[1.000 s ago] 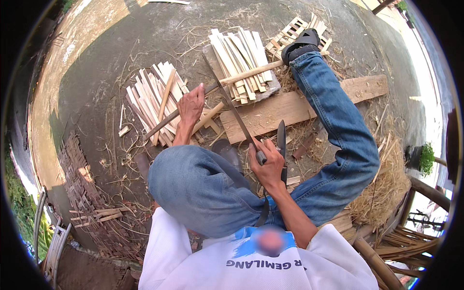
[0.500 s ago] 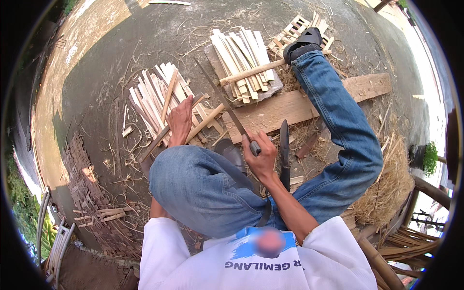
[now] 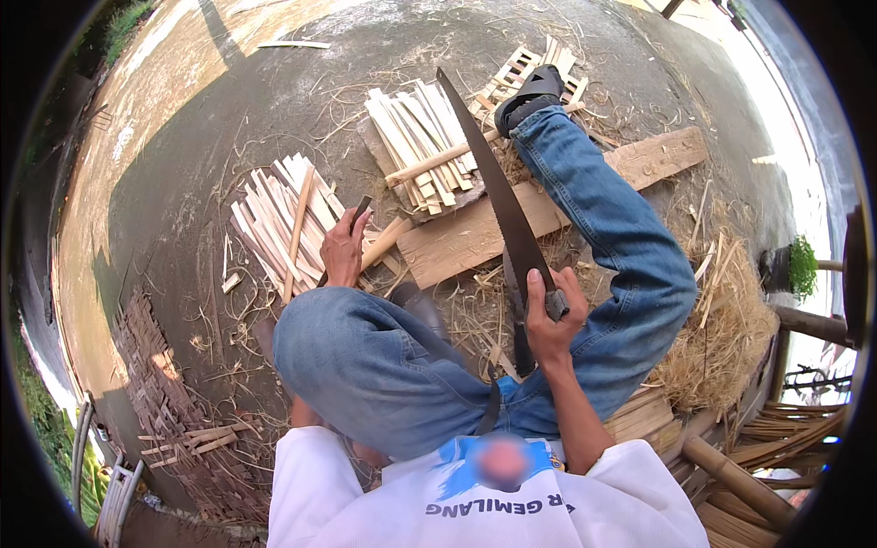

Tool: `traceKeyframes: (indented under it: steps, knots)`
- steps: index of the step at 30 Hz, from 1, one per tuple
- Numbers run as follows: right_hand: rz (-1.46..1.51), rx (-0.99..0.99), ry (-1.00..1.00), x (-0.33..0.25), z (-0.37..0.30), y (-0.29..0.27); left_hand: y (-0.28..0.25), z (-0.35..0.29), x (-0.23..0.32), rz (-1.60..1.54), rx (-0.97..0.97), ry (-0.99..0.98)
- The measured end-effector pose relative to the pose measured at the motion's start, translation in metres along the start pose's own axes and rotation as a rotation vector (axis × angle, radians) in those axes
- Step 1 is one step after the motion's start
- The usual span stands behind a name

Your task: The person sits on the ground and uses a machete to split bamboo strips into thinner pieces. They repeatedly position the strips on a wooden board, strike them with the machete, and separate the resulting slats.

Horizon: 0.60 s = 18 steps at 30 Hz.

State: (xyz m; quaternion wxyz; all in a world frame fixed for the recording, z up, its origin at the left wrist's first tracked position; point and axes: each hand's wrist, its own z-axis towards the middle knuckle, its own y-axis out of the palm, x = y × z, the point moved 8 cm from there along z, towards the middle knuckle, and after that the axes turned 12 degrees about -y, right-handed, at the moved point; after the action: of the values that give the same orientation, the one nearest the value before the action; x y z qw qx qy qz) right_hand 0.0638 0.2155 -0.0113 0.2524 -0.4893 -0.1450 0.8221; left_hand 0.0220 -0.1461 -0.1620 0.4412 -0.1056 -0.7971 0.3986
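Observation:
My right hand [image 3: 554,321] is closed round the handle of a hand saw [image 3: 498,187]. Its long dark blade points up and away, the toothed edge to the left. Beyond my bent left knee, my left hand [image 3: 342,252] grips a narrow dark strip [image 3: 362,212], probably wood or bamboo; the knee hides its lower part. A big knife [image 3: 521,342] lies beneath the saw, partly covered by it. Just past my left hand are a pile of pale wooden slats [image 3: 267,219] and a thick stick [image 3: 387,243].
A second slat stack [image 3: 411,137] rests on a block with a stick [image 3: 440,164] across it. A wide plank [image 3: 475,239] runs under my right leg. Shavings [image 3: 731,338] are heaped at right; a torn woven mat [image 3: 155,393] lies at left.
My right hand has moved right with the saw, and the blade has turned to show its broad side. The dark strip in my left hand has shifted; less of it shows.

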Motion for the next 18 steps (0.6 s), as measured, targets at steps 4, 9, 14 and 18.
traceKeyframes:
  steps: [4, 9, 14, 18]
  knots:
    - [0.01, 0.001, 0.03, -0.001, -0.017, -0.011, -0.022, 0.003, 0.043, 0.035, 0.263, 0.323]
    - [-0.036, 0.036, 0.051, -0.006, -0.034, -0.04, 0.016, 0.032, 0.096, 0.094, 0.06, 0.312]
    - [-0.045, 0.072, 0.053, -0.017, -0.047, -0.055, 0.038, 0.082, 0.06, -0.171, -0.138, 0.08]
    - [-0.055, 0.105, 0.061, -0.021, -0.05, -0.068, 0.047, 0.084, 0.054, -0.221, -0.204, 0.095]
